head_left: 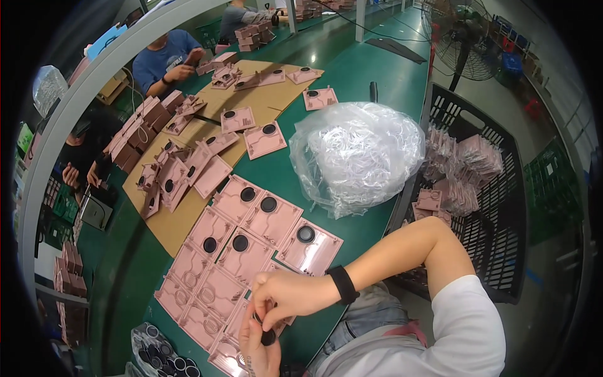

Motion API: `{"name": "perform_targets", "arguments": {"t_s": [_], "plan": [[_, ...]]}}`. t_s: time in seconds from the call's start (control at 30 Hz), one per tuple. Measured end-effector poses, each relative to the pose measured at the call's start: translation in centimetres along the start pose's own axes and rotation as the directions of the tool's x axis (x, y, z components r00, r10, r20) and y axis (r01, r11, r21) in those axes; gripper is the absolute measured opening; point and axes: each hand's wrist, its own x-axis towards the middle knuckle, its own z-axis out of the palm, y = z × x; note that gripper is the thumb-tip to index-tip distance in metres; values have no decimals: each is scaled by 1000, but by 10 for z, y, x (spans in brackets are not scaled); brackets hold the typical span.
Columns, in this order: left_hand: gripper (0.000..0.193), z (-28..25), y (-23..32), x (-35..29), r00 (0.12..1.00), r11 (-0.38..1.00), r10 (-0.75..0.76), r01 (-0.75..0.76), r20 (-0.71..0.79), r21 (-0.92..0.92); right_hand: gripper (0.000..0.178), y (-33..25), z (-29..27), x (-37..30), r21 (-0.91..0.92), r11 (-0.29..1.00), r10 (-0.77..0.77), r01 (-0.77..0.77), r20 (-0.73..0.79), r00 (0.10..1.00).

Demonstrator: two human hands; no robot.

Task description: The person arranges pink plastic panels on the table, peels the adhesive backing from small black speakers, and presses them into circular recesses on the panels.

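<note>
My left hand (257,347) is at the near edge of the bench, its fingers closed round a small black round speaker (269,338). My right hand (292,294) reaches over from the right, with thumb and forefinger pinched at the top of the same part; its exact grip is partly hidden. Under and beyond my hands, pink plastic housings (270,220) lie in rows on the green bench. Those in the far rows carry a black round speaker (240,243). Several nearer housings (213,292) show a bare round grille.
A big clear bag of white tangled strands (358,157) sits beyond my right arm. To the right stands a black crate (502,232) with wrapped pink parts. A bag of black round parts (160,355) lies near left. Loose housings cover cardboard (166,229); co-workers (169,60) sit across.
</note>
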Motion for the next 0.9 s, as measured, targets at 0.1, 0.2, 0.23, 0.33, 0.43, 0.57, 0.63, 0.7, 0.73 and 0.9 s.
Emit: {"name": "perform_targets", "arguments": {"t_s": [0.1, 0.2, 0.23, 0.33, 0.43, 0.57, 0.63, 0.7, 0.73, 0.9], "plan": [[56, 7, 11, 10, 990, 999, 12, -19, 140, 47, 22, -8, -14, 0, 78, 997, 0, 1, -18, 1000], [56, 14, 14, 16, 992, 996, 32, -42, 121, 74, 20, -8, -21, 0, 130, 991, -22, 27, -38, 999], [56, 15, 15, 17, 992, 995, 41, -51, 116, 86, 19, -6, -21, 1, 115, 992, -37, 43, -53, 998], [54, 20, 17, 19, 996, 996, 33, -39, 82, 75, 18, -5, -21, 2, 84, 993, -71, 78, -78, 994], [53, 19, 21, 22, 997, 995, 39, -44, 59, 89, 17, -8, -19, 2, 100, 993, -48, 58, -101, 994], [50, 17, 26, 29, 998, 994, 36, -41, 50, 99, 15, -10, -26, 6, 203, 979, 17, -6, -53, 998], [48, 19, 29, 31, 999, 997, 38, -39, 23, 66, 12, -8, -28, 8, 379, 925, 30, 13, -105, 994], [45, 19, 30, 33, 998, 1000, 19, -20, 63, 13, 12, -8, -26, 10, 360, 933, 25, 4, -78, 997], [44, 18, 32, 33, 996, 1000, 11, -10, 89, -14, 12, -8, -25, 10, 325, 946, 24, 6, -88, 996], [37, 17, 32, 34, 999, 1000, -22, 23, 48, -6, 14, -20, -29, 12, 100, 993, 69, -64, -51, 996]]}}
